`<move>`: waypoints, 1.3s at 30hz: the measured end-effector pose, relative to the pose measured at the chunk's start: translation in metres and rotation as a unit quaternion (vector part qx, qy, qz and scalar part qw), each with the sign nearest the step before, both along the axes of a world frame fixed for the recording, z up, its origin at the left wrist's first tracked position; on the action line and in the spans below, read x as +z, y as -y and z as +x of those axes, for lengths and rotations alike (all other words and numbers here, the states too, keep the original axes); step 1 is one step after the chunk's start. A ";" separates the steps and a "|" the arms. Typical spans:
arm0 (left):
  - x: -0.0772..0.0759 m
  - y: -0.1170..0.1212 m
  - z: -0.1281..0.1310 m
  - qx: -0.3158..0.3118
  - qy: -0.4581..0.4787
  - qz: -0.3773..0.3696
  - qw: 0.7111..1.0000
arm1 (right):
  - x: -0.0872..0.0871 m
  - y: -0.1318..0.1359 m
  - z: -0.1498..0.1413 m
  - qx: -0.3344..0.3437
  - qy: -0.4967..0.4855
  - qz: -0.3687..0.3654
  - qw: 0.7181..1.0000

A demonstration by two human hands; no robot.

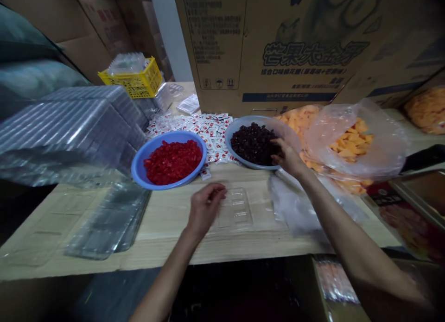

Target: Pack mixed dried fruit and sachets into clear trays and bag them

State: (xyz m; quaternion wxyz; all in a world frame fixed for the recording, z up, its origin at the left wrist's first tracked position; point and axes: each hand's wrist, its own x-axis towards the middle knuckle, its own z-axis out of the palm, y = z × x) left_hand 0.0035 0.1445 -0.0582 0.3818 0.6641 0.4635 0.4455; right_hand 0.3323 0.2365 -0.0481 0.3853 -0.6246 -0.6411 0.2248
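My left hand [205, 206] rests with curled fingers on the left edge of a clear plastic compartment tray [239, 210] lying on the wooden table [167, 220]. My right hand [287, 157] reaches into a blue bowl of dark dried fruit [255, 143], fingers down among the pieces. Whether it holds any pieces is hidden. A second blue bowl of red dried fruit [170, 161] stands to the left of it.
Stacks of clear trays [69, 132] fill the left side, more lie flat [107, 220]. Small white sachets [194, 125] are spread behind the bowls. A plastic bag of orange fruit pieces [351, 141] sits right. A yellow basket [134, 81] and large cardboard boxes [278, 44] stand behind.
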 end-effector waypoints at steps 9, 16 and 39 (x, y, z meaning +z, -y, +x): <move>-0.042 -0.006 0.034 -0.050 -0.246 0.120 0.961 | -0.008 0.085 -0.095 0.101 -0.046 0.055 0.992; 0.023 -0.037 -0.036 0.115 -0.238 0.179 0.948 | -0.058 0.093 -0.132 0.173 0.047 0.082 0.980; 0.030 -0.095 -0.102 0.126 -0.185 0.087 0.971 | -0.012 -0.056 -0.005 -0.059 0.201 -0.042 0.977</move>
